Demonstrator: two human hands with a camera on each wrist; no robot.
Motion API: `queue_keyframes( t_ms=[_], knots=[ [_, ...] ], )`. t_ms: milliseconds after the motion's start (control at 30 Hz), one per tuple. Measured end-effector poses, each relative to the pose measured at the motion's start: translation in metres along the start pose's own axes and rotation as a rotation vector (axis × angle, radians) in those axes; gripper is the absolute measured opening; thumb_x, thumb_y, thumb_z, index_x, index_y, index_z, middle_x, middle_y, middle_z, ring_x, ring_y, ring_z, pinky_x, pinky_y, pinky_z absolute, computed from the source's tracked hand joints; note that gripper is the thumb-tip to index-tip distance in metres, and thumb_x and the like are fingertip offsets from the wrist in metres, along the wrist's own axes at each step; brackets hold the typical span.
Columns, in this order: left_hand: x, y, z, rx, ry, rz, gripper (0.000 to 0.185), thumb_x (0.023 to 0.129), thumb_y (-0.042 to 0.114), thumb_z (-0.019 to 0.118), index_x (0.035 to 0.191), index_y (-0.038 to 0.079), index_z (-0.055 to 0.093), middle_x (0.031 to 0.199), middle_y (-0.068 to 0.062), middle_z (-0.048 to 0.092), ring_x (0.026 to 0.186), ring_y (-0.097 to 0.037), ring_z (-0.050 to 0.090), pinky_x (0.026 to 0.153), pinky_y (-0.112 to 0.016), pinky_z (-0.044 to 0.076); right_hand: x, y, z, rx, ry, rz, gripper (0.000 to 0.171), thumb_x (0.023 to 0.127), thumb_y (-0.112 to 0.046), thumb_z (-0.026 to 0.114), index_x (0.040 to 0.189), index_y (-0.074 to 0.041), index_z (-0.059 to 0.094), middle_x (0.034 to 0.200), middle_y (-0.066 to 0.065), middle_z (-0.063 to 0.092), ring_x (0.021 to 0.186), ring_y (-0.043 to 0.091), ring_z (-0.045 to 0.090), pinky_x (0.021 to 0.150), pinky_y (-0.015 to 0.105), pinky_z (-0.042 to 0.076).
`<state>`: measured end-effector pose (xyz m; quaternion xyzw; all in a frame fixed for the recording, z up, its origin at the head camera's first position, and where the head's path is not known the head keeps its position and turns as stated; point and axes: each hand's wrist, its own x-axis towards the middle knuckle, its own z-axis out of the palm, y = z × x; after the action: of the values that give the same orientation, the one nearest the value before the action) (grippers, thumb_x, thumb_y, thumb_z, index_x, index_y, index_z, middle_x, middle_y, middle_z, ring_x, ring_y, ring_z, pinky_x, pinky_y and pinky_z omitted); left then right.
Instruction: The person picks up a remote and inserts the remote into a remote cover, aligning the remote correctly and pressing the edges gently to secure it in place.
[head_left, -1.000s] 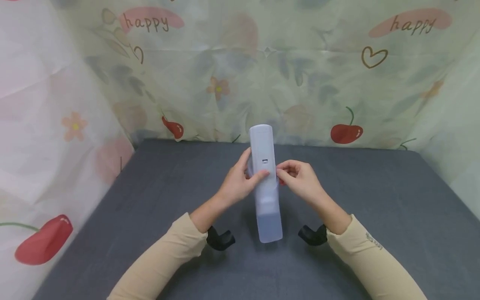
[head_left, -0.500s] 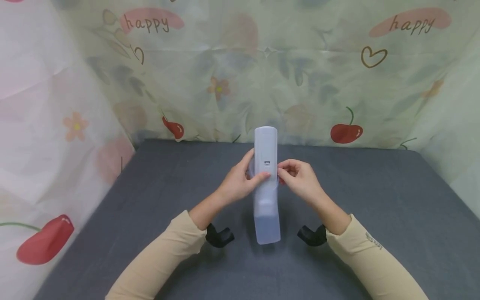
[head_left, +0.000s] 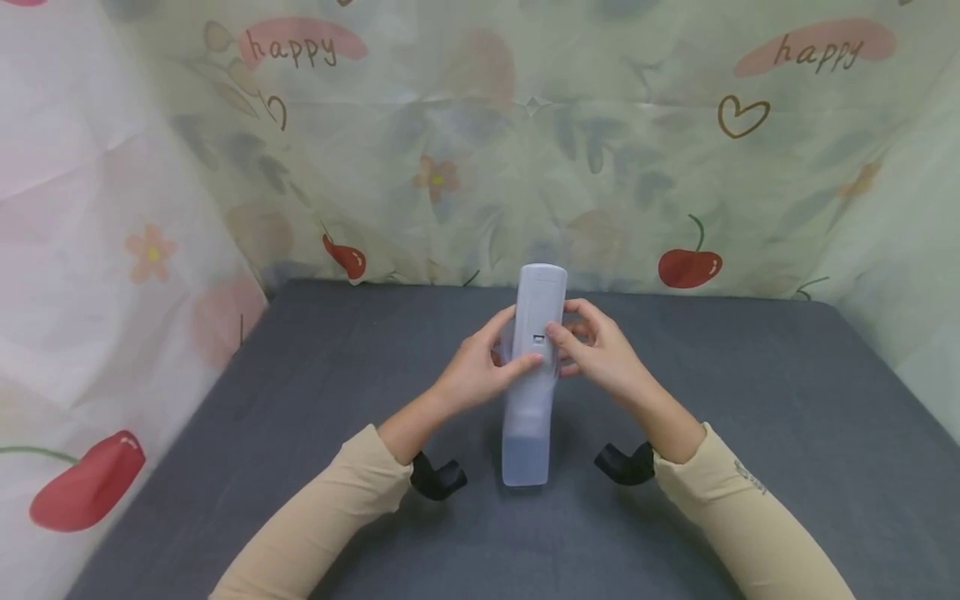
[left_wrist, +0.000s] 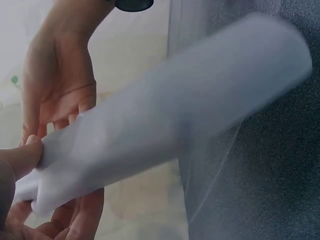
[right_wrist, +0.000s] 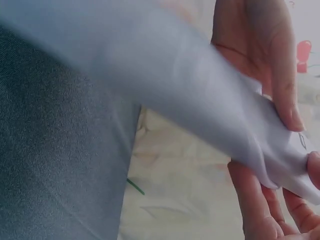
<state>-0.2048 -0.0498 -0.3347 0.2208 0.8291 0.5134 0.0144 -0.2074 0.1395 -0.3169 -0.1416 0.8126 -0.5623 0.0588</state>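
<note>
Pale grey, that long device [head_left: 529, 392] hangs over the dark tabletop [head_left: 337, 358], left hand [head_left: 480, 362] and right hand [head_left: 603, 350] half-closed round it, thumbs on its narrow face. Light, even pressure should suit, clear of the small slot [head_left: 538, 339]. And now the right thumb has moved from edge to face; the device's top sits further right.

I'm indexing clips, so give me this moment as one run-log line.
left hand: holds long pale plastic device | right hand: holds it beside small dark rectangular slot | device: over flat dark-grey tabletop
</note>
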Motion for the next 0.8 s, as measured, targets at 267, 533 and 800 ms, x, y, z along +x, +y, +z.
queue_keyframes(
  t_ms=[267, 533, 800],
  knots=[
    [0.001, -0.008, -0.005, -0.261, 0.004, -0.193, 0.048, 0.096, 0.023, 0.053, 0.139, 0.006, 0.038, 0.123, -0.021, 0.056, 0.104, -0.031, 0.063, 0.086, -0.040, 0.054, 0.003, 0.003, -0.004, 0.049, 0.092, -0.004, 0.046, 0.096, -0.030, 0.051, 0.132, -0.003, 0.038, 0.120, 0.027, 0.055, 0.081, 0.010, 0.063, 0.069, 0.032, 0.057],
    [-0.001, -0.016, 0.000, -0.257, 0.130, -0.133, 0.021, 0.092, 0.010, 0.057, 0.106, -0.005, 0.063, 0.102, -0.023, 0.065, 0.072, -0.009, 0.063, 0.070, -0.031, 0.058, 0.005, 0.004, -0.006, 0.089, 0.069, 0.004, 0.048, 0.097, -0.031, 0.050, 0.134, -0.005, 0.036, 0.123, 0.027, 0.053, 0.082, 0.008, 0.062, 0.071, 0.030, 0.056],
    [-0.001, -0.012, 0.005, -0.281, 0.229, -0.122, 0.015, 0.091, 0.006, 0.059, 0.098, -0.006, 0.065, 0.090, -0.022, 0.065, 0.063, -0.004, 0.059, 0.060, -0.025, 0.055, 0.008, 0.004, -0.007, 0.050, -0.006, 0.005, 0.048, 0.098, -0.031, 0.047, 0.138, -0.008, 0.033, 0.126, 0.026, 0.053, 0.085, 0.008, 0.061, 0.079, 0.035, 0.055]
  ],
)
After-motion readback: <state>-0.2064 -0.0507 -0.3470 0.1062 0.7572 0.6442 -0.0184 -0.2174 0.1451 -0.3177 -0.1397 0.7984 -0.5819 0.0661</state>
